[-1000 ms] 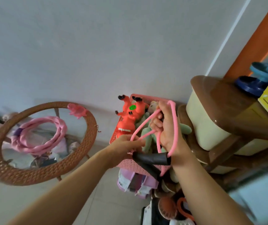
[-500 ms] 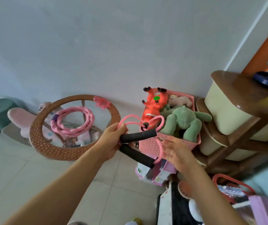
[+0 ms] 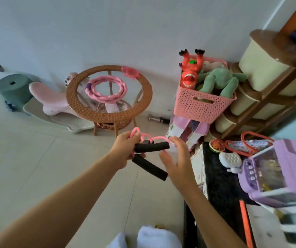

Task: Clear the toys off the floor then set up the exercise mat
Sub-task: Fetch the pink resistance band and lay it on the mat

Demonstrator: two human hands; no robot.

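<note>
At frame centre our left hand (image 3: 125,149) grips the bundled rope (image 3: 150,146) at its black handles; our right hand (image 3: 175,158) is open beside it, holding nothing. We judge the pink coils should stay gathered until stowed, likely in the basket (image 3: 199,106) upper right.

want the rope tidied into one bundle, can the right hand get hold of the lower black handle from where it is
Probably yes. The right hand is open with its fingers spread right beside the lower black handle, and nothing lies between them. The left hand grips the handles' other ends together with the pink rope.
</note>
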